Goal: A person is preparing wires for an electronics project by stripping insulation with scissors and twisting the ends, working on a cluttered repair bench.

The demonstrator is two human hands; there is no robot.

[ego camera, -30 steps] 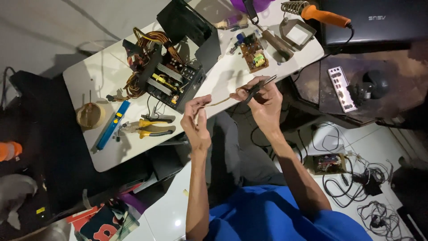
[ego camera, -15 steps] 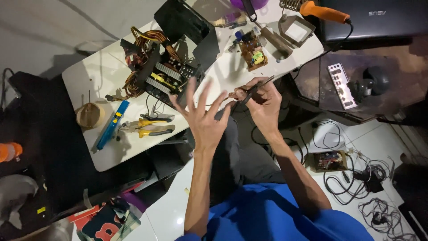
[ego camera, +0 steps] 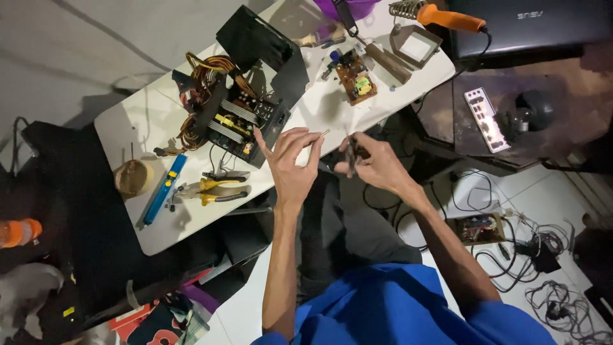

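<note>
Open black metal power-supply case (ego camera: pixel 239 118) with orange-yellow wire bundles sits on the white table (ego camera: pixel 137 121), its inner parts too small to make out. Right hand (ego camera: pixel 373 163) is curled shut round a dark slim tool (ego camera: pixel 337 165), mostly hidden by the fingers. Left hand (ego camera: pixel 290 166), fingers spread, pinches a thin pale wire piece (ego camera: pixel 319 135) over the table edge.

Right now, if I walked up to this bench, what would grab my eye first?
Probably the opened power supply with its tangle of orange wires, sitting mid-table. Just in front of it the left hand pinches a thin metal pin, while the right hand holds a dark tool. The orange-handled soldering iron lies at the far edge.
</note>
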